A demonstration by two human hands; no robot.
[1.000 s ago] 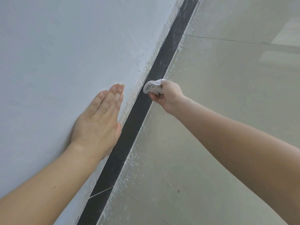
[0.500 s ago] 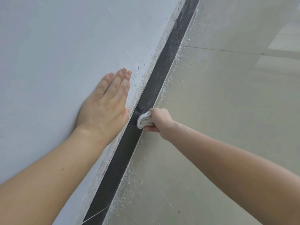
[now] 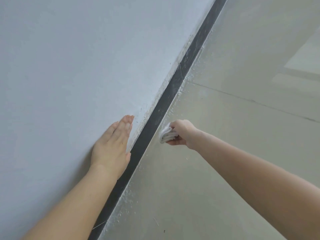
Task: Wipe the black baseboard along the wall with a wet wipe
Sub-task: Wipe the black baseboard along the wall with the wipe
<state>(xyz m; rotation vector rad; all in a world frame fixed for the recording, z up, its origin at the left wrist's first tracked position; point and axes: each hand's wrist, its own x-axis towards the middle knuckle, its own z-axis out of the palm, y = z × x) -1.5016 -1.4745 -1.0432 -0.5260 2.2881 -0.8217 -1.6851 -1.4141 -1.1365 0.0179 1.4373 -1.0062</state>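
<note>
Left hand (image 3: 110, 148) lies flat, fingers straight, on the matte wall (image 3: 69, 66) above the black baseboard (image 3: 155, 118) — right hand (image 3: 181, 132) grips a folded wipe (image 3: 166, 134) beside its edge with the gritty floor (image 3: 225, 161).

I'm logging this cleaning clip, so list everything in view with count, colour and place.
wall: one, pale grey-white, left half of the view
baseboard: one, black, a diagonal strip between wall and floor, dusty towards its far end
floor: one, glossy beige tiles with thin joint lines, right half
plaster specks: many, white, scattered on the floor along the baseboard's edge
wet wipe: one, white, folded, at the baseboard's lower edge by the floor; contact cannot be told
left hand: one, flat on the wall just above the baseboard, fingers straight
right hand: one, over the floor beside the baseboard, grips the wet wipe
forearms: two, bare, reaching in from the bottom edge
</note>
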